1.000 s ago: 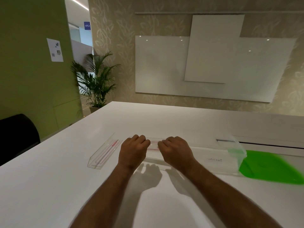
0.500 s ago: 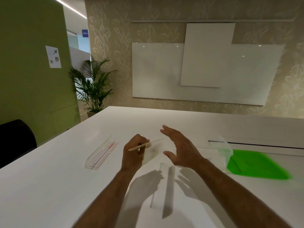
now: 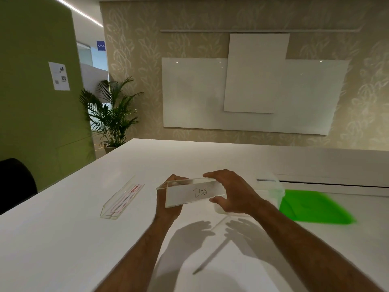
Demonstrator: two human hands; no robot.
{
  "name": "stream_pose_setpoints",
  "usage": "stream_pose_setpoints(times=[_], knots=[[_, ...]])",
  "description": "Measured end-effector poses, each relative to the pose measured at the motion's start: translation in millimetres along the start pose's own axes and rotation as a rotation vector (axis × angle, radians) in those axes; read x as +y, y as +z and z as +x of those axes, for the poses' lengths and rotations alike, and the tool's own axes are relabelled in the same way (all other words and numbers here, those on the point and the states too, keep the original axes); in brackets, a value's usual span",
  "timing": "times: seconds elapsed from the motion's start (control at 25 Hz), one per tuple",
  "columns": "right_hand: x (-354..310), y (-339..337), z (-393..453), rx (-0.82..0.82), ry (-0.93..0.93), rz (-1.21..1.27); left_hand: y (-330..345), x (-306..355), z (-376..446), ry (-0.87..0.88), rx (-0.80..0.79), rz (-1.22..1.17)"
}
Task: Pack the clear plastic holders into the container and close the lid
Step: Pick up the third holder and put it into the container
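Observation:
A clear plastic holder point(image 3: 192, 193) with a white card reading "DOG" is lifted above the white table point(image 3: 63, 239), held at both ends. My left hand point(image 3: 169, 204) grips its left end from behind. My right hand point(image 3: 232, 193) pinches its right end between fingers on top and thumb below. A second clear holder point(image 3: 121, 199) with red lines lies flat on the table to the left. The clear container point(image 3: 271, 191) stands just behind my right hand, partly hidden. Its green lid point(image 3: 315, 206) lies flat to the right of it.
A black chair point(image 3: 15, 182) stands at the table's left edge. A long dark slot point(image 3: 336, 184) runs across the table behind the lid. A potted palm point(image 3: 111, 114) and white wall boards point(image 3: 252, 93) are beyond the far edge.
Both hands were pressing on the holder lying on the table. The left hand lifted it, and now the right hand has closed on its right end, with the card facing me.

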State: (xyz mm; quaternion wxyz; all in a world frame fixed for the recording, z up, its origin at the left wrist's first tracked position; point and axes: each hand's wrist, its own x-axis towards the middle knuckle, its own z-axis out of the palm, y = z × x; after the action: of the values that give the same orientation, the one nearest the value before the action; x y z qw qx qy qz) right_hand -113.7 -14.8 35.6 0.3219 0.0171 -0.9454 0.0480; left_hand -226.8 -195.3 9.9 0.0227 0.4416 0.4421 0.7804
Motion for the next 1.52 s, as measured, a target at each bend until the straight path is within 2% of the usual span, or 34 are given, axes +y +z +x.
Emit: stream_pose_setpoints(times=[0.12, 0.24, 0.32, 0.44, 0.56, 0.72, 0.92, 1.12, 1.52], knots=[[14.0, -16.1, -7.3, 0.039, 0.012, -0.054, -11.1, -14.2, 7.1, -0.163, 0.151, 0.094], [28.7, -31.9, -11.3, 0.017, 0.033, -0.123, -14.2, -13.5, 16.0, -0.245, 0.185, -0.162], [35.7, -38.9, -11.8, -0.007, 0.039, -0.175, -10.0, -9.1, 22.2, -0.187, 0.108, -0.081], [44.9, -48.8, -11.3, -0.021, 0.066, -0.226, 1.6, -5.9, 30.5, -0.054, -0.056, 0.262], [56.3, -62.3, -11.1, -0.044, 0.101, -0.251, 11.2, -5.9, 45.3, -0.006, -0.119, 0.503], [73.9, -78.5, -8.3, -0.108, 0.157, -0.298, 27.7, -13.5, 70.3, -0.002, -0.193, 0.697], [100.0, -90.9, -1.7, -0.217, 0.365, -0.307, 52.8, -30.2, 98.3, 0.044, -0.321, 0.87], [124.7, -88.5, 2.6, -0.306, 0.414, -0.285, 75.4, -52.6, 115.9, -0.013, -0.478, 1.015], [160.4, -55.8, 6.3, -0.473, 0.435, -0.292, 97.0, -96.5, 132.7, -0.177, -0.637, 1.294]])
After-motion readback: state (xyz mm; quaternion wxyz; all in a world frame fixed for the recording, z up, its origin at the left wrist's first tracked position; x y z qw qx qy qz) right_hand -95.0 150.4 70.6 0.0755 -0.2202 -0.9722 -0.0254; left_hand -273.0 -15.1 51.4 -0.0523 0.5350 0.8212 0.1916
